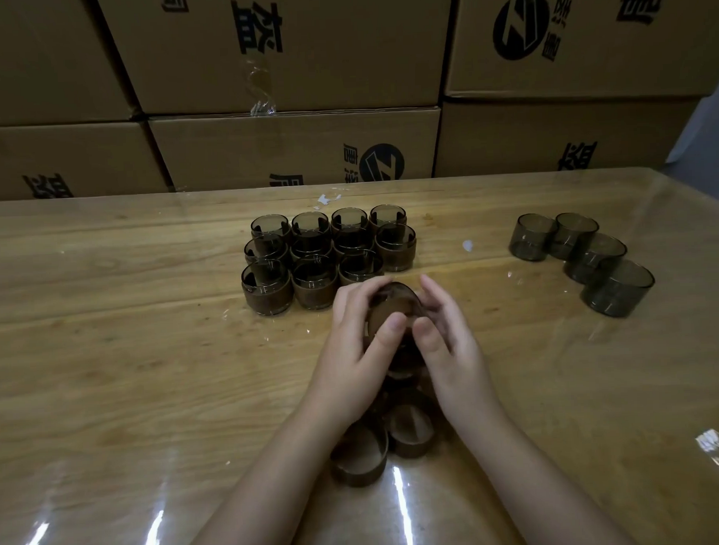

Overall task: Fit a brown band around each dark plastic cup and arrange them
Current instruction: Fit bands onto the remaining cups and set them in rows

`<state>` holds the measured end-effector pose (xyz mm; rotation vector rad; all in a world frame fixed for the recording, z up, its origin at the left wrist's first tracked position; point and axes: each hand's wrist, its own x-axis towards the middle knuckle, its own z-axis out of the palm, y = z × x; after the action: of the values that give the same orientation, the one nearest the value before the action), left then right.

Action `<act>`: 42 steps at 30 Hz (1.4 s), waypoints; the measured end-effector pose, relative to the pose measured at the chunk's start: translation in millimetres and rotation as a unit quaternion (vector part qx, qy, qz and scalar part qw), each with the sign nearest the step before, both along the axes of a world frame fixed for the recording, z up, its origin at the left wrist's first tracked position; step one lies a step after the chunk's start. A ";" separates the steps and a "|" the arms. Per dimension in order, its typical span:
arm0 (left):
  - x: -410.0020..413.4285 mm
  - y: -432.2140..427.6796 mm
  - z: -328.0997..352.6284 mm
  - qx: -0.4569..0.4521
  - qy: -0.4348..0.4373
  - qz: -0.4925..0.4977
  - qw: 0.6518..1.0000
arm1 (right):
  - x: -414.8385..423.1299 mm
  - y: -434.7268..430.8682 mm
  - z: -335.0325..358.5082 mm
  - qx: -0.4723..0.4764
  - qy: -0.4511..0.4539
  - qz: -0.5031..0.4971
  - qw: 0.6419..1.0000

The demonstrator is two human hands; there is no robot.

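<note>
Loose brown bands [410,431] are lying nearest, between the wrists. The left hand [358,341] and right hand [445,334] are both gripping one dark cup [393,307], thumbs pressing its band. Uneven pushing is probably risking a crooked fit, or a slip into the banded cups [324,257] just beyond.

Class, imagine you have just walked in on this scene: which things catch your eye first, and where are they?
The left hand and right hand grip a dark cup at the centre of the table, over loose brown bands. Behind them stands a tidy block of banded cups; four bare cups curve along the right. Printed cardboard boxes wall off the back.
</note>
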<state>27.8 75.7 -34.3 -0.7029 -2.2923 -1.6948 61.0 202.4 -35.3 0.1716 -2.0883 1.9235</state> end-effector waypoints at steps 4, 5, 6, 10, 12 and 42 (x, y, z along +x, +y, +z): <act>1.4 0.5 1.4 0.051 0.035 0.017 0.998 | 1.4 -2.7 -0.1 -0.003 -0.002 0.028 1.000; 1.7 0.9 1.6 0.064 0.034 0.018 0.997 | 1.5 -3.5 0.7 0.000 0.005 0.027 1.000; 2.1 1.1 1.3 0.073 0.029 0.018 0.997 | 1.8 -4.4 1.4 0.001 0.013 0.024 1.000; 2.9 2.6 0.2 0.073 0.042 0.023 0.996 | 3.2 -7.5 2.4 -0.015 0.028 0.012 0.999; 2.6 2.3 0.6 0.070 0.058 0.025 0.996 | 4.5 -8.1 1.6 -0.021 0.034 0.005 0.999; 9.3 7.0 12.0 0.112 0.050 0.031 0.992 | -3.6 -5.8 -3.5 -0.119 -0.003 -0.039 0.992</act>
<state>37.1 82.8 -22.3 -0.6465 -1.9960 -1.8075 57.4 196.5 -38.8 0.0309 -1.8199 2.1056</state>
